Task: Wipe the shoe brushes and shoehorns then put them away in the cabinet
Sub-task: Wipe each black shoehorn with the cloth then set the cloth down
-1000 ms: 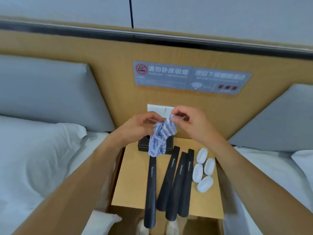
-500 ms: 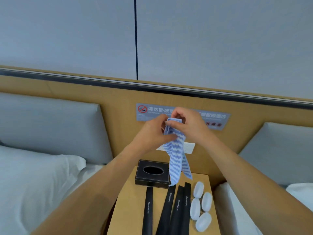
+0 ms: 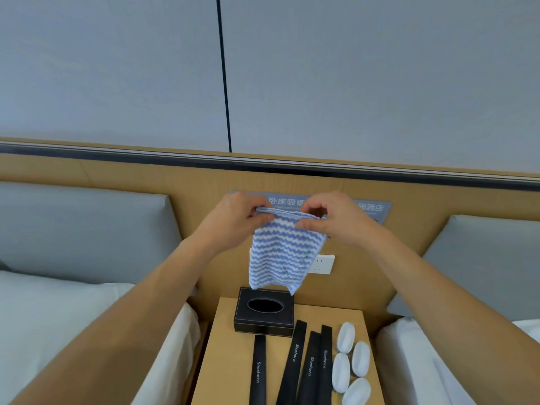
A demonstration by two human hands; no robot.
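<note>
Nightstand (image 3: 228,346) between, seemingly, two beds (image 3: 73,317).

1. This is a hotel twin room, seen at the head of two beds.
2. A grey sign (image 3: 371,208) with white Chinese characters is fixed to the wooden headboard panel (image 3: 117,176) at mid-frame; hands hide part of it.
3. Grey padded headboard cushions (image 3: 81,229) stand at left and right, with white bedding (image 3: 58,317) below each.
4. A narrow wooden nightstand (image 3: 228,361) sits between the beds at lower centre, with a white wall socket plate (image 3: 323,263) above it.
5. On the nightstand lie typical guest amenities: a black tissue box (image 3: 264,315), four black shoehorns (image 3: 295,366) printed "Shoehorn", and four small white oval pieces (image 3: 346,334), too small to tell what they are.
</note>
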